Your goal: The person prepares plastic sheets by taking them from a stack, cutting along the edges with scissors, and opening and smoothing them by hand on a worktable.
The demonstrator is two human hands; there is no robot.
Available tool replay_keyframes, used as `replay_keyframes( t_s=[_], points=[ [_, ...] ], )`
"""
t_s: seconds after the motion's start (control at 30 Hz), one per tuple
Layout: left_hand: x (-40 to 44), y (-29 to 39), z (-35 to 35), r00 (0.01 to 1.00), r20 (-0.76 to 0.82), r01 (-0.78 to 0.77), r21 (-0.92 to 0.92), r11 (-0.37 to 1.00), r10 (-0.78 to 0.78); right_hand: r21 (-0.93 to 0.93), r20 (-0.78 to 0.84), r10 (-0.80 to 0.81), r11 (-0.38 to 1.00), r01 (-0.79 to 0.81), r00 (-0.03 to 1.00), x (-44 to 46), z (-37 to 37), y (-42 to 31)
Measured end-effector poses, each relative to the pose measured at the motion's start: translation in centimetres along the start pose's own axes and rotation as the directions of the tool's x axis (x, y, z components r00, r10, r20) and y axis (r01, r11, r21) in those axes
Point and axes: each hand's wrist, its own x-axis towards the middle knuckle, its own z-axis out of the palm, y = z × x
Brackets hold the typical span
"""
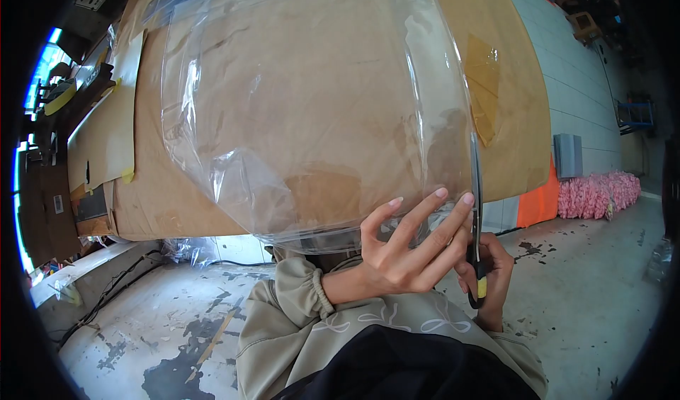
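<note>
A large sheet of clear plastic film (297, 95), creased and shiny, lies over a surface covered in brown cardboard (510, 17). My left hand (418, 248) rests on the film near its right front corner, with its fingers stretched out and apart; its thumb is hard to see. Just right of it, my right hand (496, 265) is closed around the handles of a pair of scissors (477, 187). The blades point away from me along the film's right edge. Part of the right hand is hidden behind the scissors and the left hand.
Brown tape (483, 88) is stuck on the cardboard to the right. A paper sheet (106, 116) lies at the left edge. Beyond, on the floor, are a pink bundle (598, 194), an orange panel (538, 198) and a grey block (567, 155). Cables (106, 297) run at lower left.
</note>
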Motion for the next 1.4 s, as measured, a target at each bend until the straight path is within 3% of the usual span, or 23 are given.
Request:
replay_keyframes(
  t_s=[0.13,0.53,0.73,0.87,1.07,1.27,1.4],
  points=[
    [0.0,-0.1,-0.1,1.0,0.017,-0.01,-0.002,1.0,0.01,0.09,0.021,-0.084,0.993,0.082,0.996,0.4,0.1,0.3],
    [0.0,-0.5,-0.1,0.998,0.019,-0.059,0.014,0.998,0.059,-0.09,0.001,-0.068,0.994,0.067,0.998,2.3,0.5,-1.5],
    [0.3,-0.6,-0.4,0.996,0.049,-0.081,0.01,0.997,0.08,-0.015,-0.016,-0.068,0.998,0.068,0.998,2.9,1.2,-1.9],
    [0.4,-0.7,-0.9,0.992,0.097,-0.08,-0.006,0.997,0.08,-0.06,-0.002,-0.108,0.992,0.107,0.994,3.0,1.1,-0.7],
    [0.6,-0.6,-1.4,0.987,0.15,-0.053,-0.033,0.998,0.058,-0.001,-0.033,-0.05,0.999,0.05,0.998,2.9,1.5,-1.9],
    [0.5,-0.6,-1.4,0.986,0.163,-0.038,-0.068,0.997,0.048,-0.075,-0.036,-0.053,0.996,0.05,0.998,2.8,1.1,-1.5],
    [0.5,-0.6,-1.3,0.987,0.155,-0.031,-0.085,0.996,0.044,-0.001,-0.057,-0.052,0.999,0.052,0.997,2.7,1.7,-0.7]
  ],
)
